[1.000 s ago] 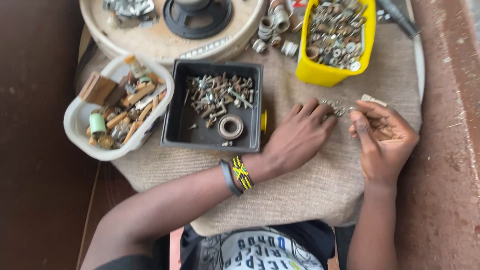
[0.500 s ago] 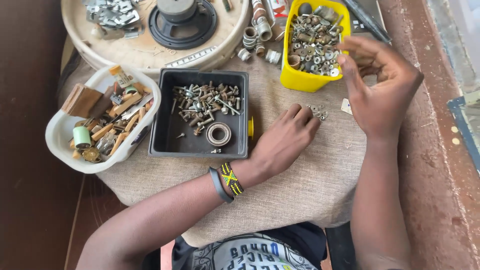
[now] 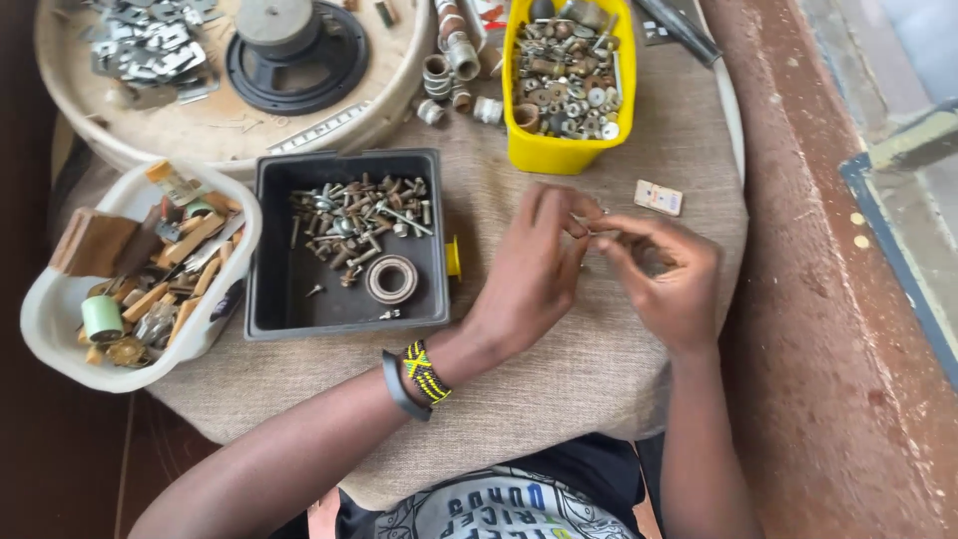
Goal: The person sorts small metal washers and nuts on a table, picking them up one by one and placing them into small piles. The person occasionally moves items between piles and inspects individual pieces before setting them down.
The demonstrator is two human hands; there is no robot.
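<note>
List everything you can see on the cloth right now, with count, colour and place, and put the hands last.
cloth: one, beige burlap, covering the table
black tray: one, centre left, holding grey bolts and screws
metal ring: one, silvery, inside the black tray
yellow bin: one, top centre, full of nuts and washers
white tub: one, far left, holding wooden and brass scraps
green spool: one, in the white tub
round tray: one, cream, top left, carrying a black disc and metal clips
pipe fittings: several, grey, left of the yellow bin
small card: one, pale, right of the hands
wristbands: two, black and beaded, left wrist
left hand: centre, fingers meeting the right
right hand: pinching a tiny part, too small to identify
</note>
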